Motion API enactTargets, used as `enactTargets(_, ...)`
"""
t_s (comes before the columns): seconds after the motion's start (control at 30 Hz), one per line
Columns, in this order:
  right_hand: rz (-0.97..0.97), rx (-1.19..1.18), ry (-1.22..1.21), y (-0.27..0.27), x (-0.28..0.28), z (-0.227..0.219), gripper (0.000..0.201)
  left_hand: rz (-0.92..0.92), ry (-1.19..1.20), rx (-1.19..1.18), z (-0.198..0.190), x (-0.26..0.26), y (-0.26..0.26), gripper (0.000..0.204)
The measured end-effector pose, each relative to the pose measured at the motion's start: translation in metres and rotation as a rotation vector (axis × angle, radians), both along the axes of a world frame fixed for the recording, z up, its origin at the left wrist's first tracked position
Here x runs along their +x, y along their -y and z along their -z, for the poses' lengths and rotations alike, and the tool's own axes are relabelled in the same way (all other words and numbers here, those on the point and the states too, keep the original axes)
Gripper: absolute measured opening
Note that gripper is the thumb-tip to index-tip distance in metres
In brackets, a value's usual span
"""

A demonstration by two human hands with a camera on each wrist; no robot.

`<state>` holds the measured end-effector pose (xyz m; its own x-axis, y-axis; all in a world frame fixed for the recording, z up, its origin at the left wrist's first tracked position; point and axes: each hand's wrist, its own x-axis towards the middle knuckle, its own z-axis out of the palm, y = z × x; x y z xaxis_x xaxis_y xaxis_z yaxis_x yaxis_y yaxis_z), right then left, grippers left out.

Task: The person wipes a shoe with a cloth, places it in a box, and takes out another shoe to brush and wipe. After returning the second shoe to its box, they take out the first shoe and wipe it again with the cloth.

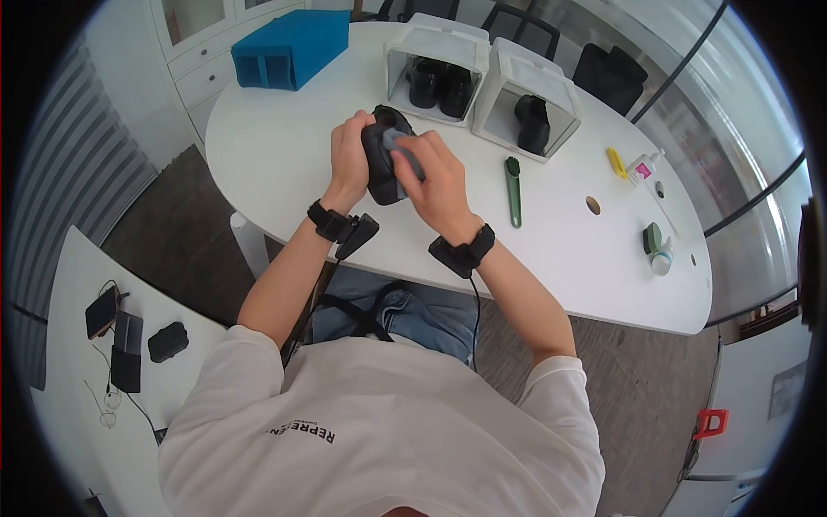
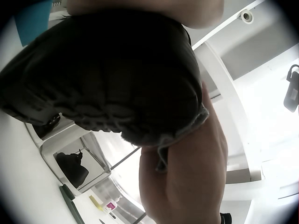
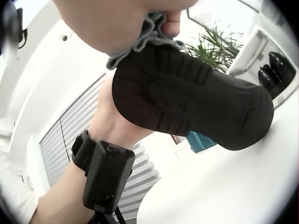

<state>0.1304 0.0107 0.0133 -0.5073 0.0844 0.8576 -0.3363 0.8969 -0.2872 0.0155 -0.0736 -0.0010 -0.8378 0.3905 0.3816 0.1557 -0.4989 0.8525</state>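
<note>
A black shoe (image 1: 377, 168) with a treaded sole is held up over the near part of the white table (image 1: 284, 164). My left hand (image 1: 349, 159) grips it from the left side. In my right hand (image 1: 438, 177) is a grey cloth (image 1: 392, 140), bunched under the fingers and pressed against the shoe. The right wrist view shows the sole (image 3: 187, 98) facing that camera, with the cloth's frayed edge (image 3: 149, 37) folded over the heel end. From the left wrist view, the cloth (image 2: 163, 151) wraps the shoe's edge beside the right hand (image 2: 187, 177).
Two white shoe boxes (image 1: 438, 33) with open fronts hold black shoes (image 1: 532, 125) at the back. A blue bag-like box (image 1: 319, 47) lies back left. To the right are a green brush (image 1: 513, 191), a yellow object (image 1: 616, 162), a bottle (image 1: 642, 169) and another bottle (image 1: 662, 260).
</note>
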Motion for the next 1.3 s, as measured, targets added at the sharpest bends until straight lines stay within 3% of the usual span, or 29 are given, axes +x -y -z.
enactTargets(0.13,-0.054,0.234,0.024,-0.004,-0.003,-0.014,0.016,0.04,0.032,0.055,0.009,0.002,-0.002,0.045)
enactTargets(0.2,-0.041,0.132,0.073,-0.015,-0.009,-0.02,0.017,0.099,0.097,0.083,0.021,-0.001,-0.008,0.041)
enactTargets(0.27,-0.039,0.031,0.137,-0.012,-0.006,-0.021,0.017,0.09,0.329,0.192,0.041,-0.01,-0.02,0.036)
enactTargets(0.3,-0.059,0.148,0.073,-0.005,-0.002,-0.021,0.018,0.202,0.369,0.226,0.038,-0.01,-0.017,0.033)
enactTargets(0.33,-0.077,0.264,0.01,0.001,0.005,-0.019,0.019,0.202,0.373,0.225,0.047,-0.018,-0.019,0.033)
enactTargets(0.4,-0.105,0.382,0.062,0.006,0.018,-0.013,0.021,0.407,0.395,0.197,0.057,-0.035,-0.023,0.033)
enactTargets(0.43,-0.107,0.383,0.075,0.004,0.021,-0.007,0.022,0.251,0.386,0.179,0.058,-0.026,-0.029,0.031)
enactTargets(0.53,-0.091,0.368,0.079,-0.009,0.024,0.001,0.022,0.331,0.389,0.191,0.045,-0.014,-0.025,0.03)
enactTargets(0.57,-0.049,0.327,0.068,-0.012,0.026,0.004,0.022,0.234,0.423,0.157,0.039,-0.01,-0.025,0.031)
enactTargets(0.67,-0.02,0.245,0.062,-0.02,0.025,0.004,0.018,0.206,0.458,0.092,0.03,-0.012,-0.021,0.03)
enactTargets(0.8,-0.014,0.097,0.122,-0.035,0.001,-0.002,0.014,0.249,0.5,0.103,0.04,-0.022,-0.021,0.031)
enactTargets(0.97,-0.01,-0.036,0.186,-0.022,-0.01,-0.006,0.013,0.257,0.35,0.032,0.048,-0.027,-0.019,0.034)
enactTargets(1.07,-0.094,0.085,0.131,0.002,0.006,-0.006,0.014,0.286,0.316,0.006,0.049,-0.028,-0.013,0.035)
enactTargets(1.13,-0.094,0.333,0.164,0.009,0.015,-0.005,0.015,0.208,0.366,0.006,0.041,-0.022,-0.014,0.036)
enactTargets(1.3,-0.091,0.297,0.138,-0.008,0.03,0.011,0.017,0.172,0.282,-0.044,0.048,-0.019,-0.012,0.038)
